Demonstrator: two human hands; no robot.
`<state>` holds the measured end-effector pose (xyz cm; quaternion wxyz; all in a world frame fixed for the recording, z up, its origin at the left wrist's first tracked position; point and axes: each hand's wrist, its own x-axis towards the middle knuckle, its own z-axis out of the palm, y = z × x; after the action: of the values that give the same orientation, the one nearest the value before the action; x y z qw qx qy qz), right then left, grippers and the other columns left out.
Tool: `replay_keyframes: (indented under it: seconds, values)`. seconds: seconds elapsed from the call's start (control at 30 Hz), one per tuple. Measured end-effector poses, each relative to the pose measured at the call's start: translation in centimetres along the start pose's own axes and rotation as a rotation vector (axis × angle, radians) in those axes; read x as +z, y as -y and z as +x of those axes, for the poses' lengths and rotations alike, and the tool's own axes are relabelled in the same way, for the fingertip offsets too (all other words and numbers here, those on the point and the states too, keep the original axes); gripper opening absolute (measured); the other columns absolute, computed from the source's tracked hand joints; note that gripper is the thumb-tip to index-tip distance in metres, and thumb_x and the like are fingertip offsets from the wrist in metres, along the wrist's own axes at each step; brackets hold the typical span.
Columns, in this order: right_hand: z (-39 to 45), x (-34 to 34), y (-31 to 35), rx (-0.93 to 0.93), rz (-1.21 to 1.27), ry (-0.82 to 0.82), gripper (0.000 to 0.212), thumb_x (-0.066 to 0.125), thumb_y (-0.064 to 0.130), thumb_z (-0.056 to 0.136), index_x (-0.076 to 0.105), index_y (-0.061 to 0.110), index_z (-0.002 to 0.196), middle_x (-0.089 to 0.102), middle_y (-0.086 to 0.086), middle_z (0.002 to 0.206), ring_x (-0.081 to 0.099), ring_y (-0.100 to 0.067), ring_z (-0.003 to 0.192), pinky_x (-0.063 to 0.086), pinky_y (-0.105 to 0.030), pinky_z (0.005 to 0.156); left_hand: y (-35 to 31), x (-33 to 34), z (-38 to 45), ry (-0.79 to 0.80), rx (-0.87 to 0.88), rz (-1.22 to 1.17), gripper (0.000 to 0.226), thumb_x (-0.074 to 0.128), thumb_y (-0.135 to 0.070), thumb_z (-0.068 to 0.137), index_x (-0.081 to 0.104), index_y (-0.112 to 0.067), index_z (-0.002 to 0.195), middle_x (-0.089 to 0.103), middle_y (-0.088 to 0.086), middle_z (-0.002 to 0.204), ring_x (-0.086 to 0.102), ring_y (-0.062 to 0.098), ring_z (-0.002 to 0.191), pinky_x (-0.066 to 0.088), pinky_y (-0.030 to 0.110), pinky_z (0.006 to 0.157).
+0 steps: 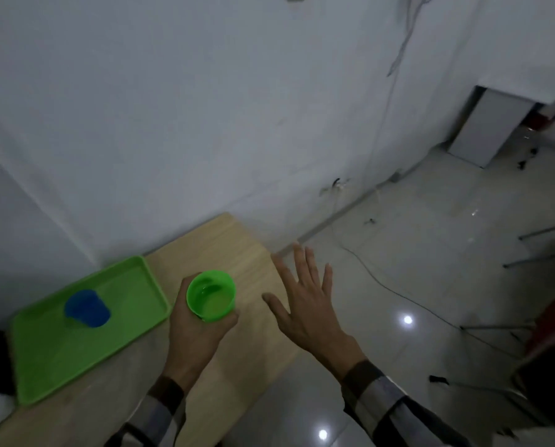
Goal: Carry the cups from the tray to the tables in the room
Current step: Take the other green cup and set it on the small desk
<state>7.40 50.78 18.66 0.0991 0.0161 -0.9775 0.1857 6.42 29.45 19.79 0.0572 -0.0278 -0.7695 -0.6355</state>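
My left hand (195,337) is shut around a green cup (211,295), held upright above the wooden table (237,250), just right of the tray. The green tray (47,359) lies on the table's left part against the wall. A blue cup (87,308) stands on the tray, mouth down. My right hand (305,304) is open with fingers spread, hovering past the table's right edge over the floor, holding nothing.
A white wall runs behind the table. To the right is glossy tiled floor (398,366) with a cable (382,282) trailing across it. Metal chair or stand legs (534,253) and a red object are at the far right; a white cabinet (492,130) stands in the far corner.
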Motion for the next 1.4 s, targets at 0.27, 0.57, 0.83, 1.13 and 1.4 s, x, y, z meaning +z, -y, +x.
replay_keyframes:
  seconds: [0.27, 0.57, 0.83, 1.13, 1.4]
  values:
    - [-5.7, -8.5, -10.2, 0.24, -0.039, -0.065, 0.069, 0.026, 0.063, 0.105, 0.008, 0.034, 0.164, -0.013, -0.007, 0.173, -0.026, -0.021, 0.157, -0.008, -0.065, 0.123, -4.8, 11.2, -0.6, 0.104, 0.074, -0.033, 0.067, 0.089, -0.015, 0.056, 0.059, -0.022, 0.115, 0.069, 0.002, 0.108, 0.067, 0.02, 0.098, 0.056, 0.047, 0.087]
    - [-6.0, -14.1, -19.9, 0.394, -0.039, -0.146, 0.072, 0.019, 0.069, 0.099, 0.007, 0.038, 0.163, -0.015, -0.002, 0.173, -0.029, -0.015, 0.155, -0.013, -0.059, 0.125, -8.2, 22.6, 2.8, 0.286, 0.098, -0.115, 0.067, 0.092, -0.002, 0.057, 0.062, -0.023, 0.112, 0.071, 0.002, 0.105, 0.069, 0.02, 0.096, 0.056, 0.038, 0.081]
    - [-0.3, -17.5, -32.3, 0.511, -0.08, -0.192, 0.073, 0.019, 0.07, 0.099, 0.009, 0.038, 0.164, -0.015, -0.001, 0.173, -0.027, -0.016, 0.156, -0.014, -0.057, 0.124, -10.5, 35.8, 9.6, 0.403, 0.114, -0.154, 0.061, 0.089, -0.013, 0.055, 0.063, -0.025, 0.109, 0.071, 0.002, 0.101, 0.069, 0.018, 0.091, 0.057, 0.037, 0.079]
    - [8.0, -24.0, -46.6, 0.626, -0.072, -0.259, 0.075, 0.02, 0.073, 0.096, 0.007, 0.041, 0.163, -0.011, 0.001, 0.174, -0.023, -0.014, 0.157, -0.01, -0.055, 0.125, -14.7, 52.2, 20.2, 0.581, 0.137, -0.155, 0.059, 0.09, -0.013, 0.054, 0.065, -0.025, 0.107, 0.073, 0.001, 0.097, 0.07, 0.022, 0.088, 0.059, 0.047, 0.079]
    - [13.6, -29.3, -60.5, 0.681, -0.071, -0.345, 0.08, 0.017, 0.078, 0.091, 0.009, 0.041, 0.163, -0.008, 0.001, 0.174, -0.02, -0.016, 0.158, -0.014, -0.05, 0.122, -18.5, 67.4, 26.7, 0.64, 0.165, -0.16, 0.058, 0.091, -0.015, 0.055, 0.064, -0.027, 0.105, 0.071, -0.003, 0.096, 0.07, 0.015, 0.086, 0.06, 0.048, 0.076]
